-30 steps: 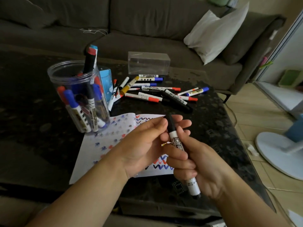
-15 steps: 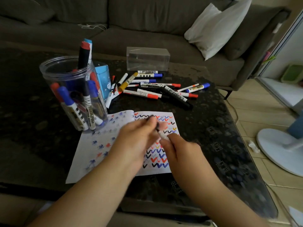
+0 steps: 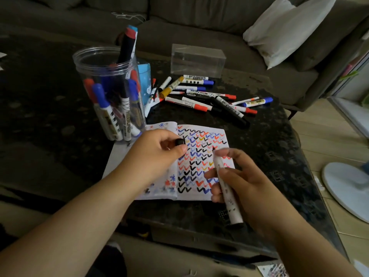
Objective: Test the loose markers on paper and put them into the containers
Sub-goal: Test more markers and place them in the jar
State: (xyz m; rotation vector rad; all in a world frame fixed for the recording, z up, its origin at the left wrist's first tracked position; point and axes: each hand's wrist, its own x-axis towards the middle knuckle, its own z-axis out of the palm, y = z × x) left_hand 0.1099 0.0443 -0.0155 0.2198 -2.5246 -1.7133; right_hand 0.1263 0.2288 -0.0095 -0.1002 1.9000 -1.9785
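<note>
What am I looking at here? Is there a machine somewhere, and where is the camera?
There is no machine: these are a person's two bare hands, filmed by one wide camera worn on the head, looking down at a dark table. The right hand grips an uncapped marker, tip pointing at the paper, which is covered in red, blue and black ticks. The left hand pinches the marker's black cap. To the left stands a clear jar already holding markers, with a blue box behind it. Further back lie loose markers in a heap and a clear plastic box. Behind the table is a sofa with a white cushion.
</note>
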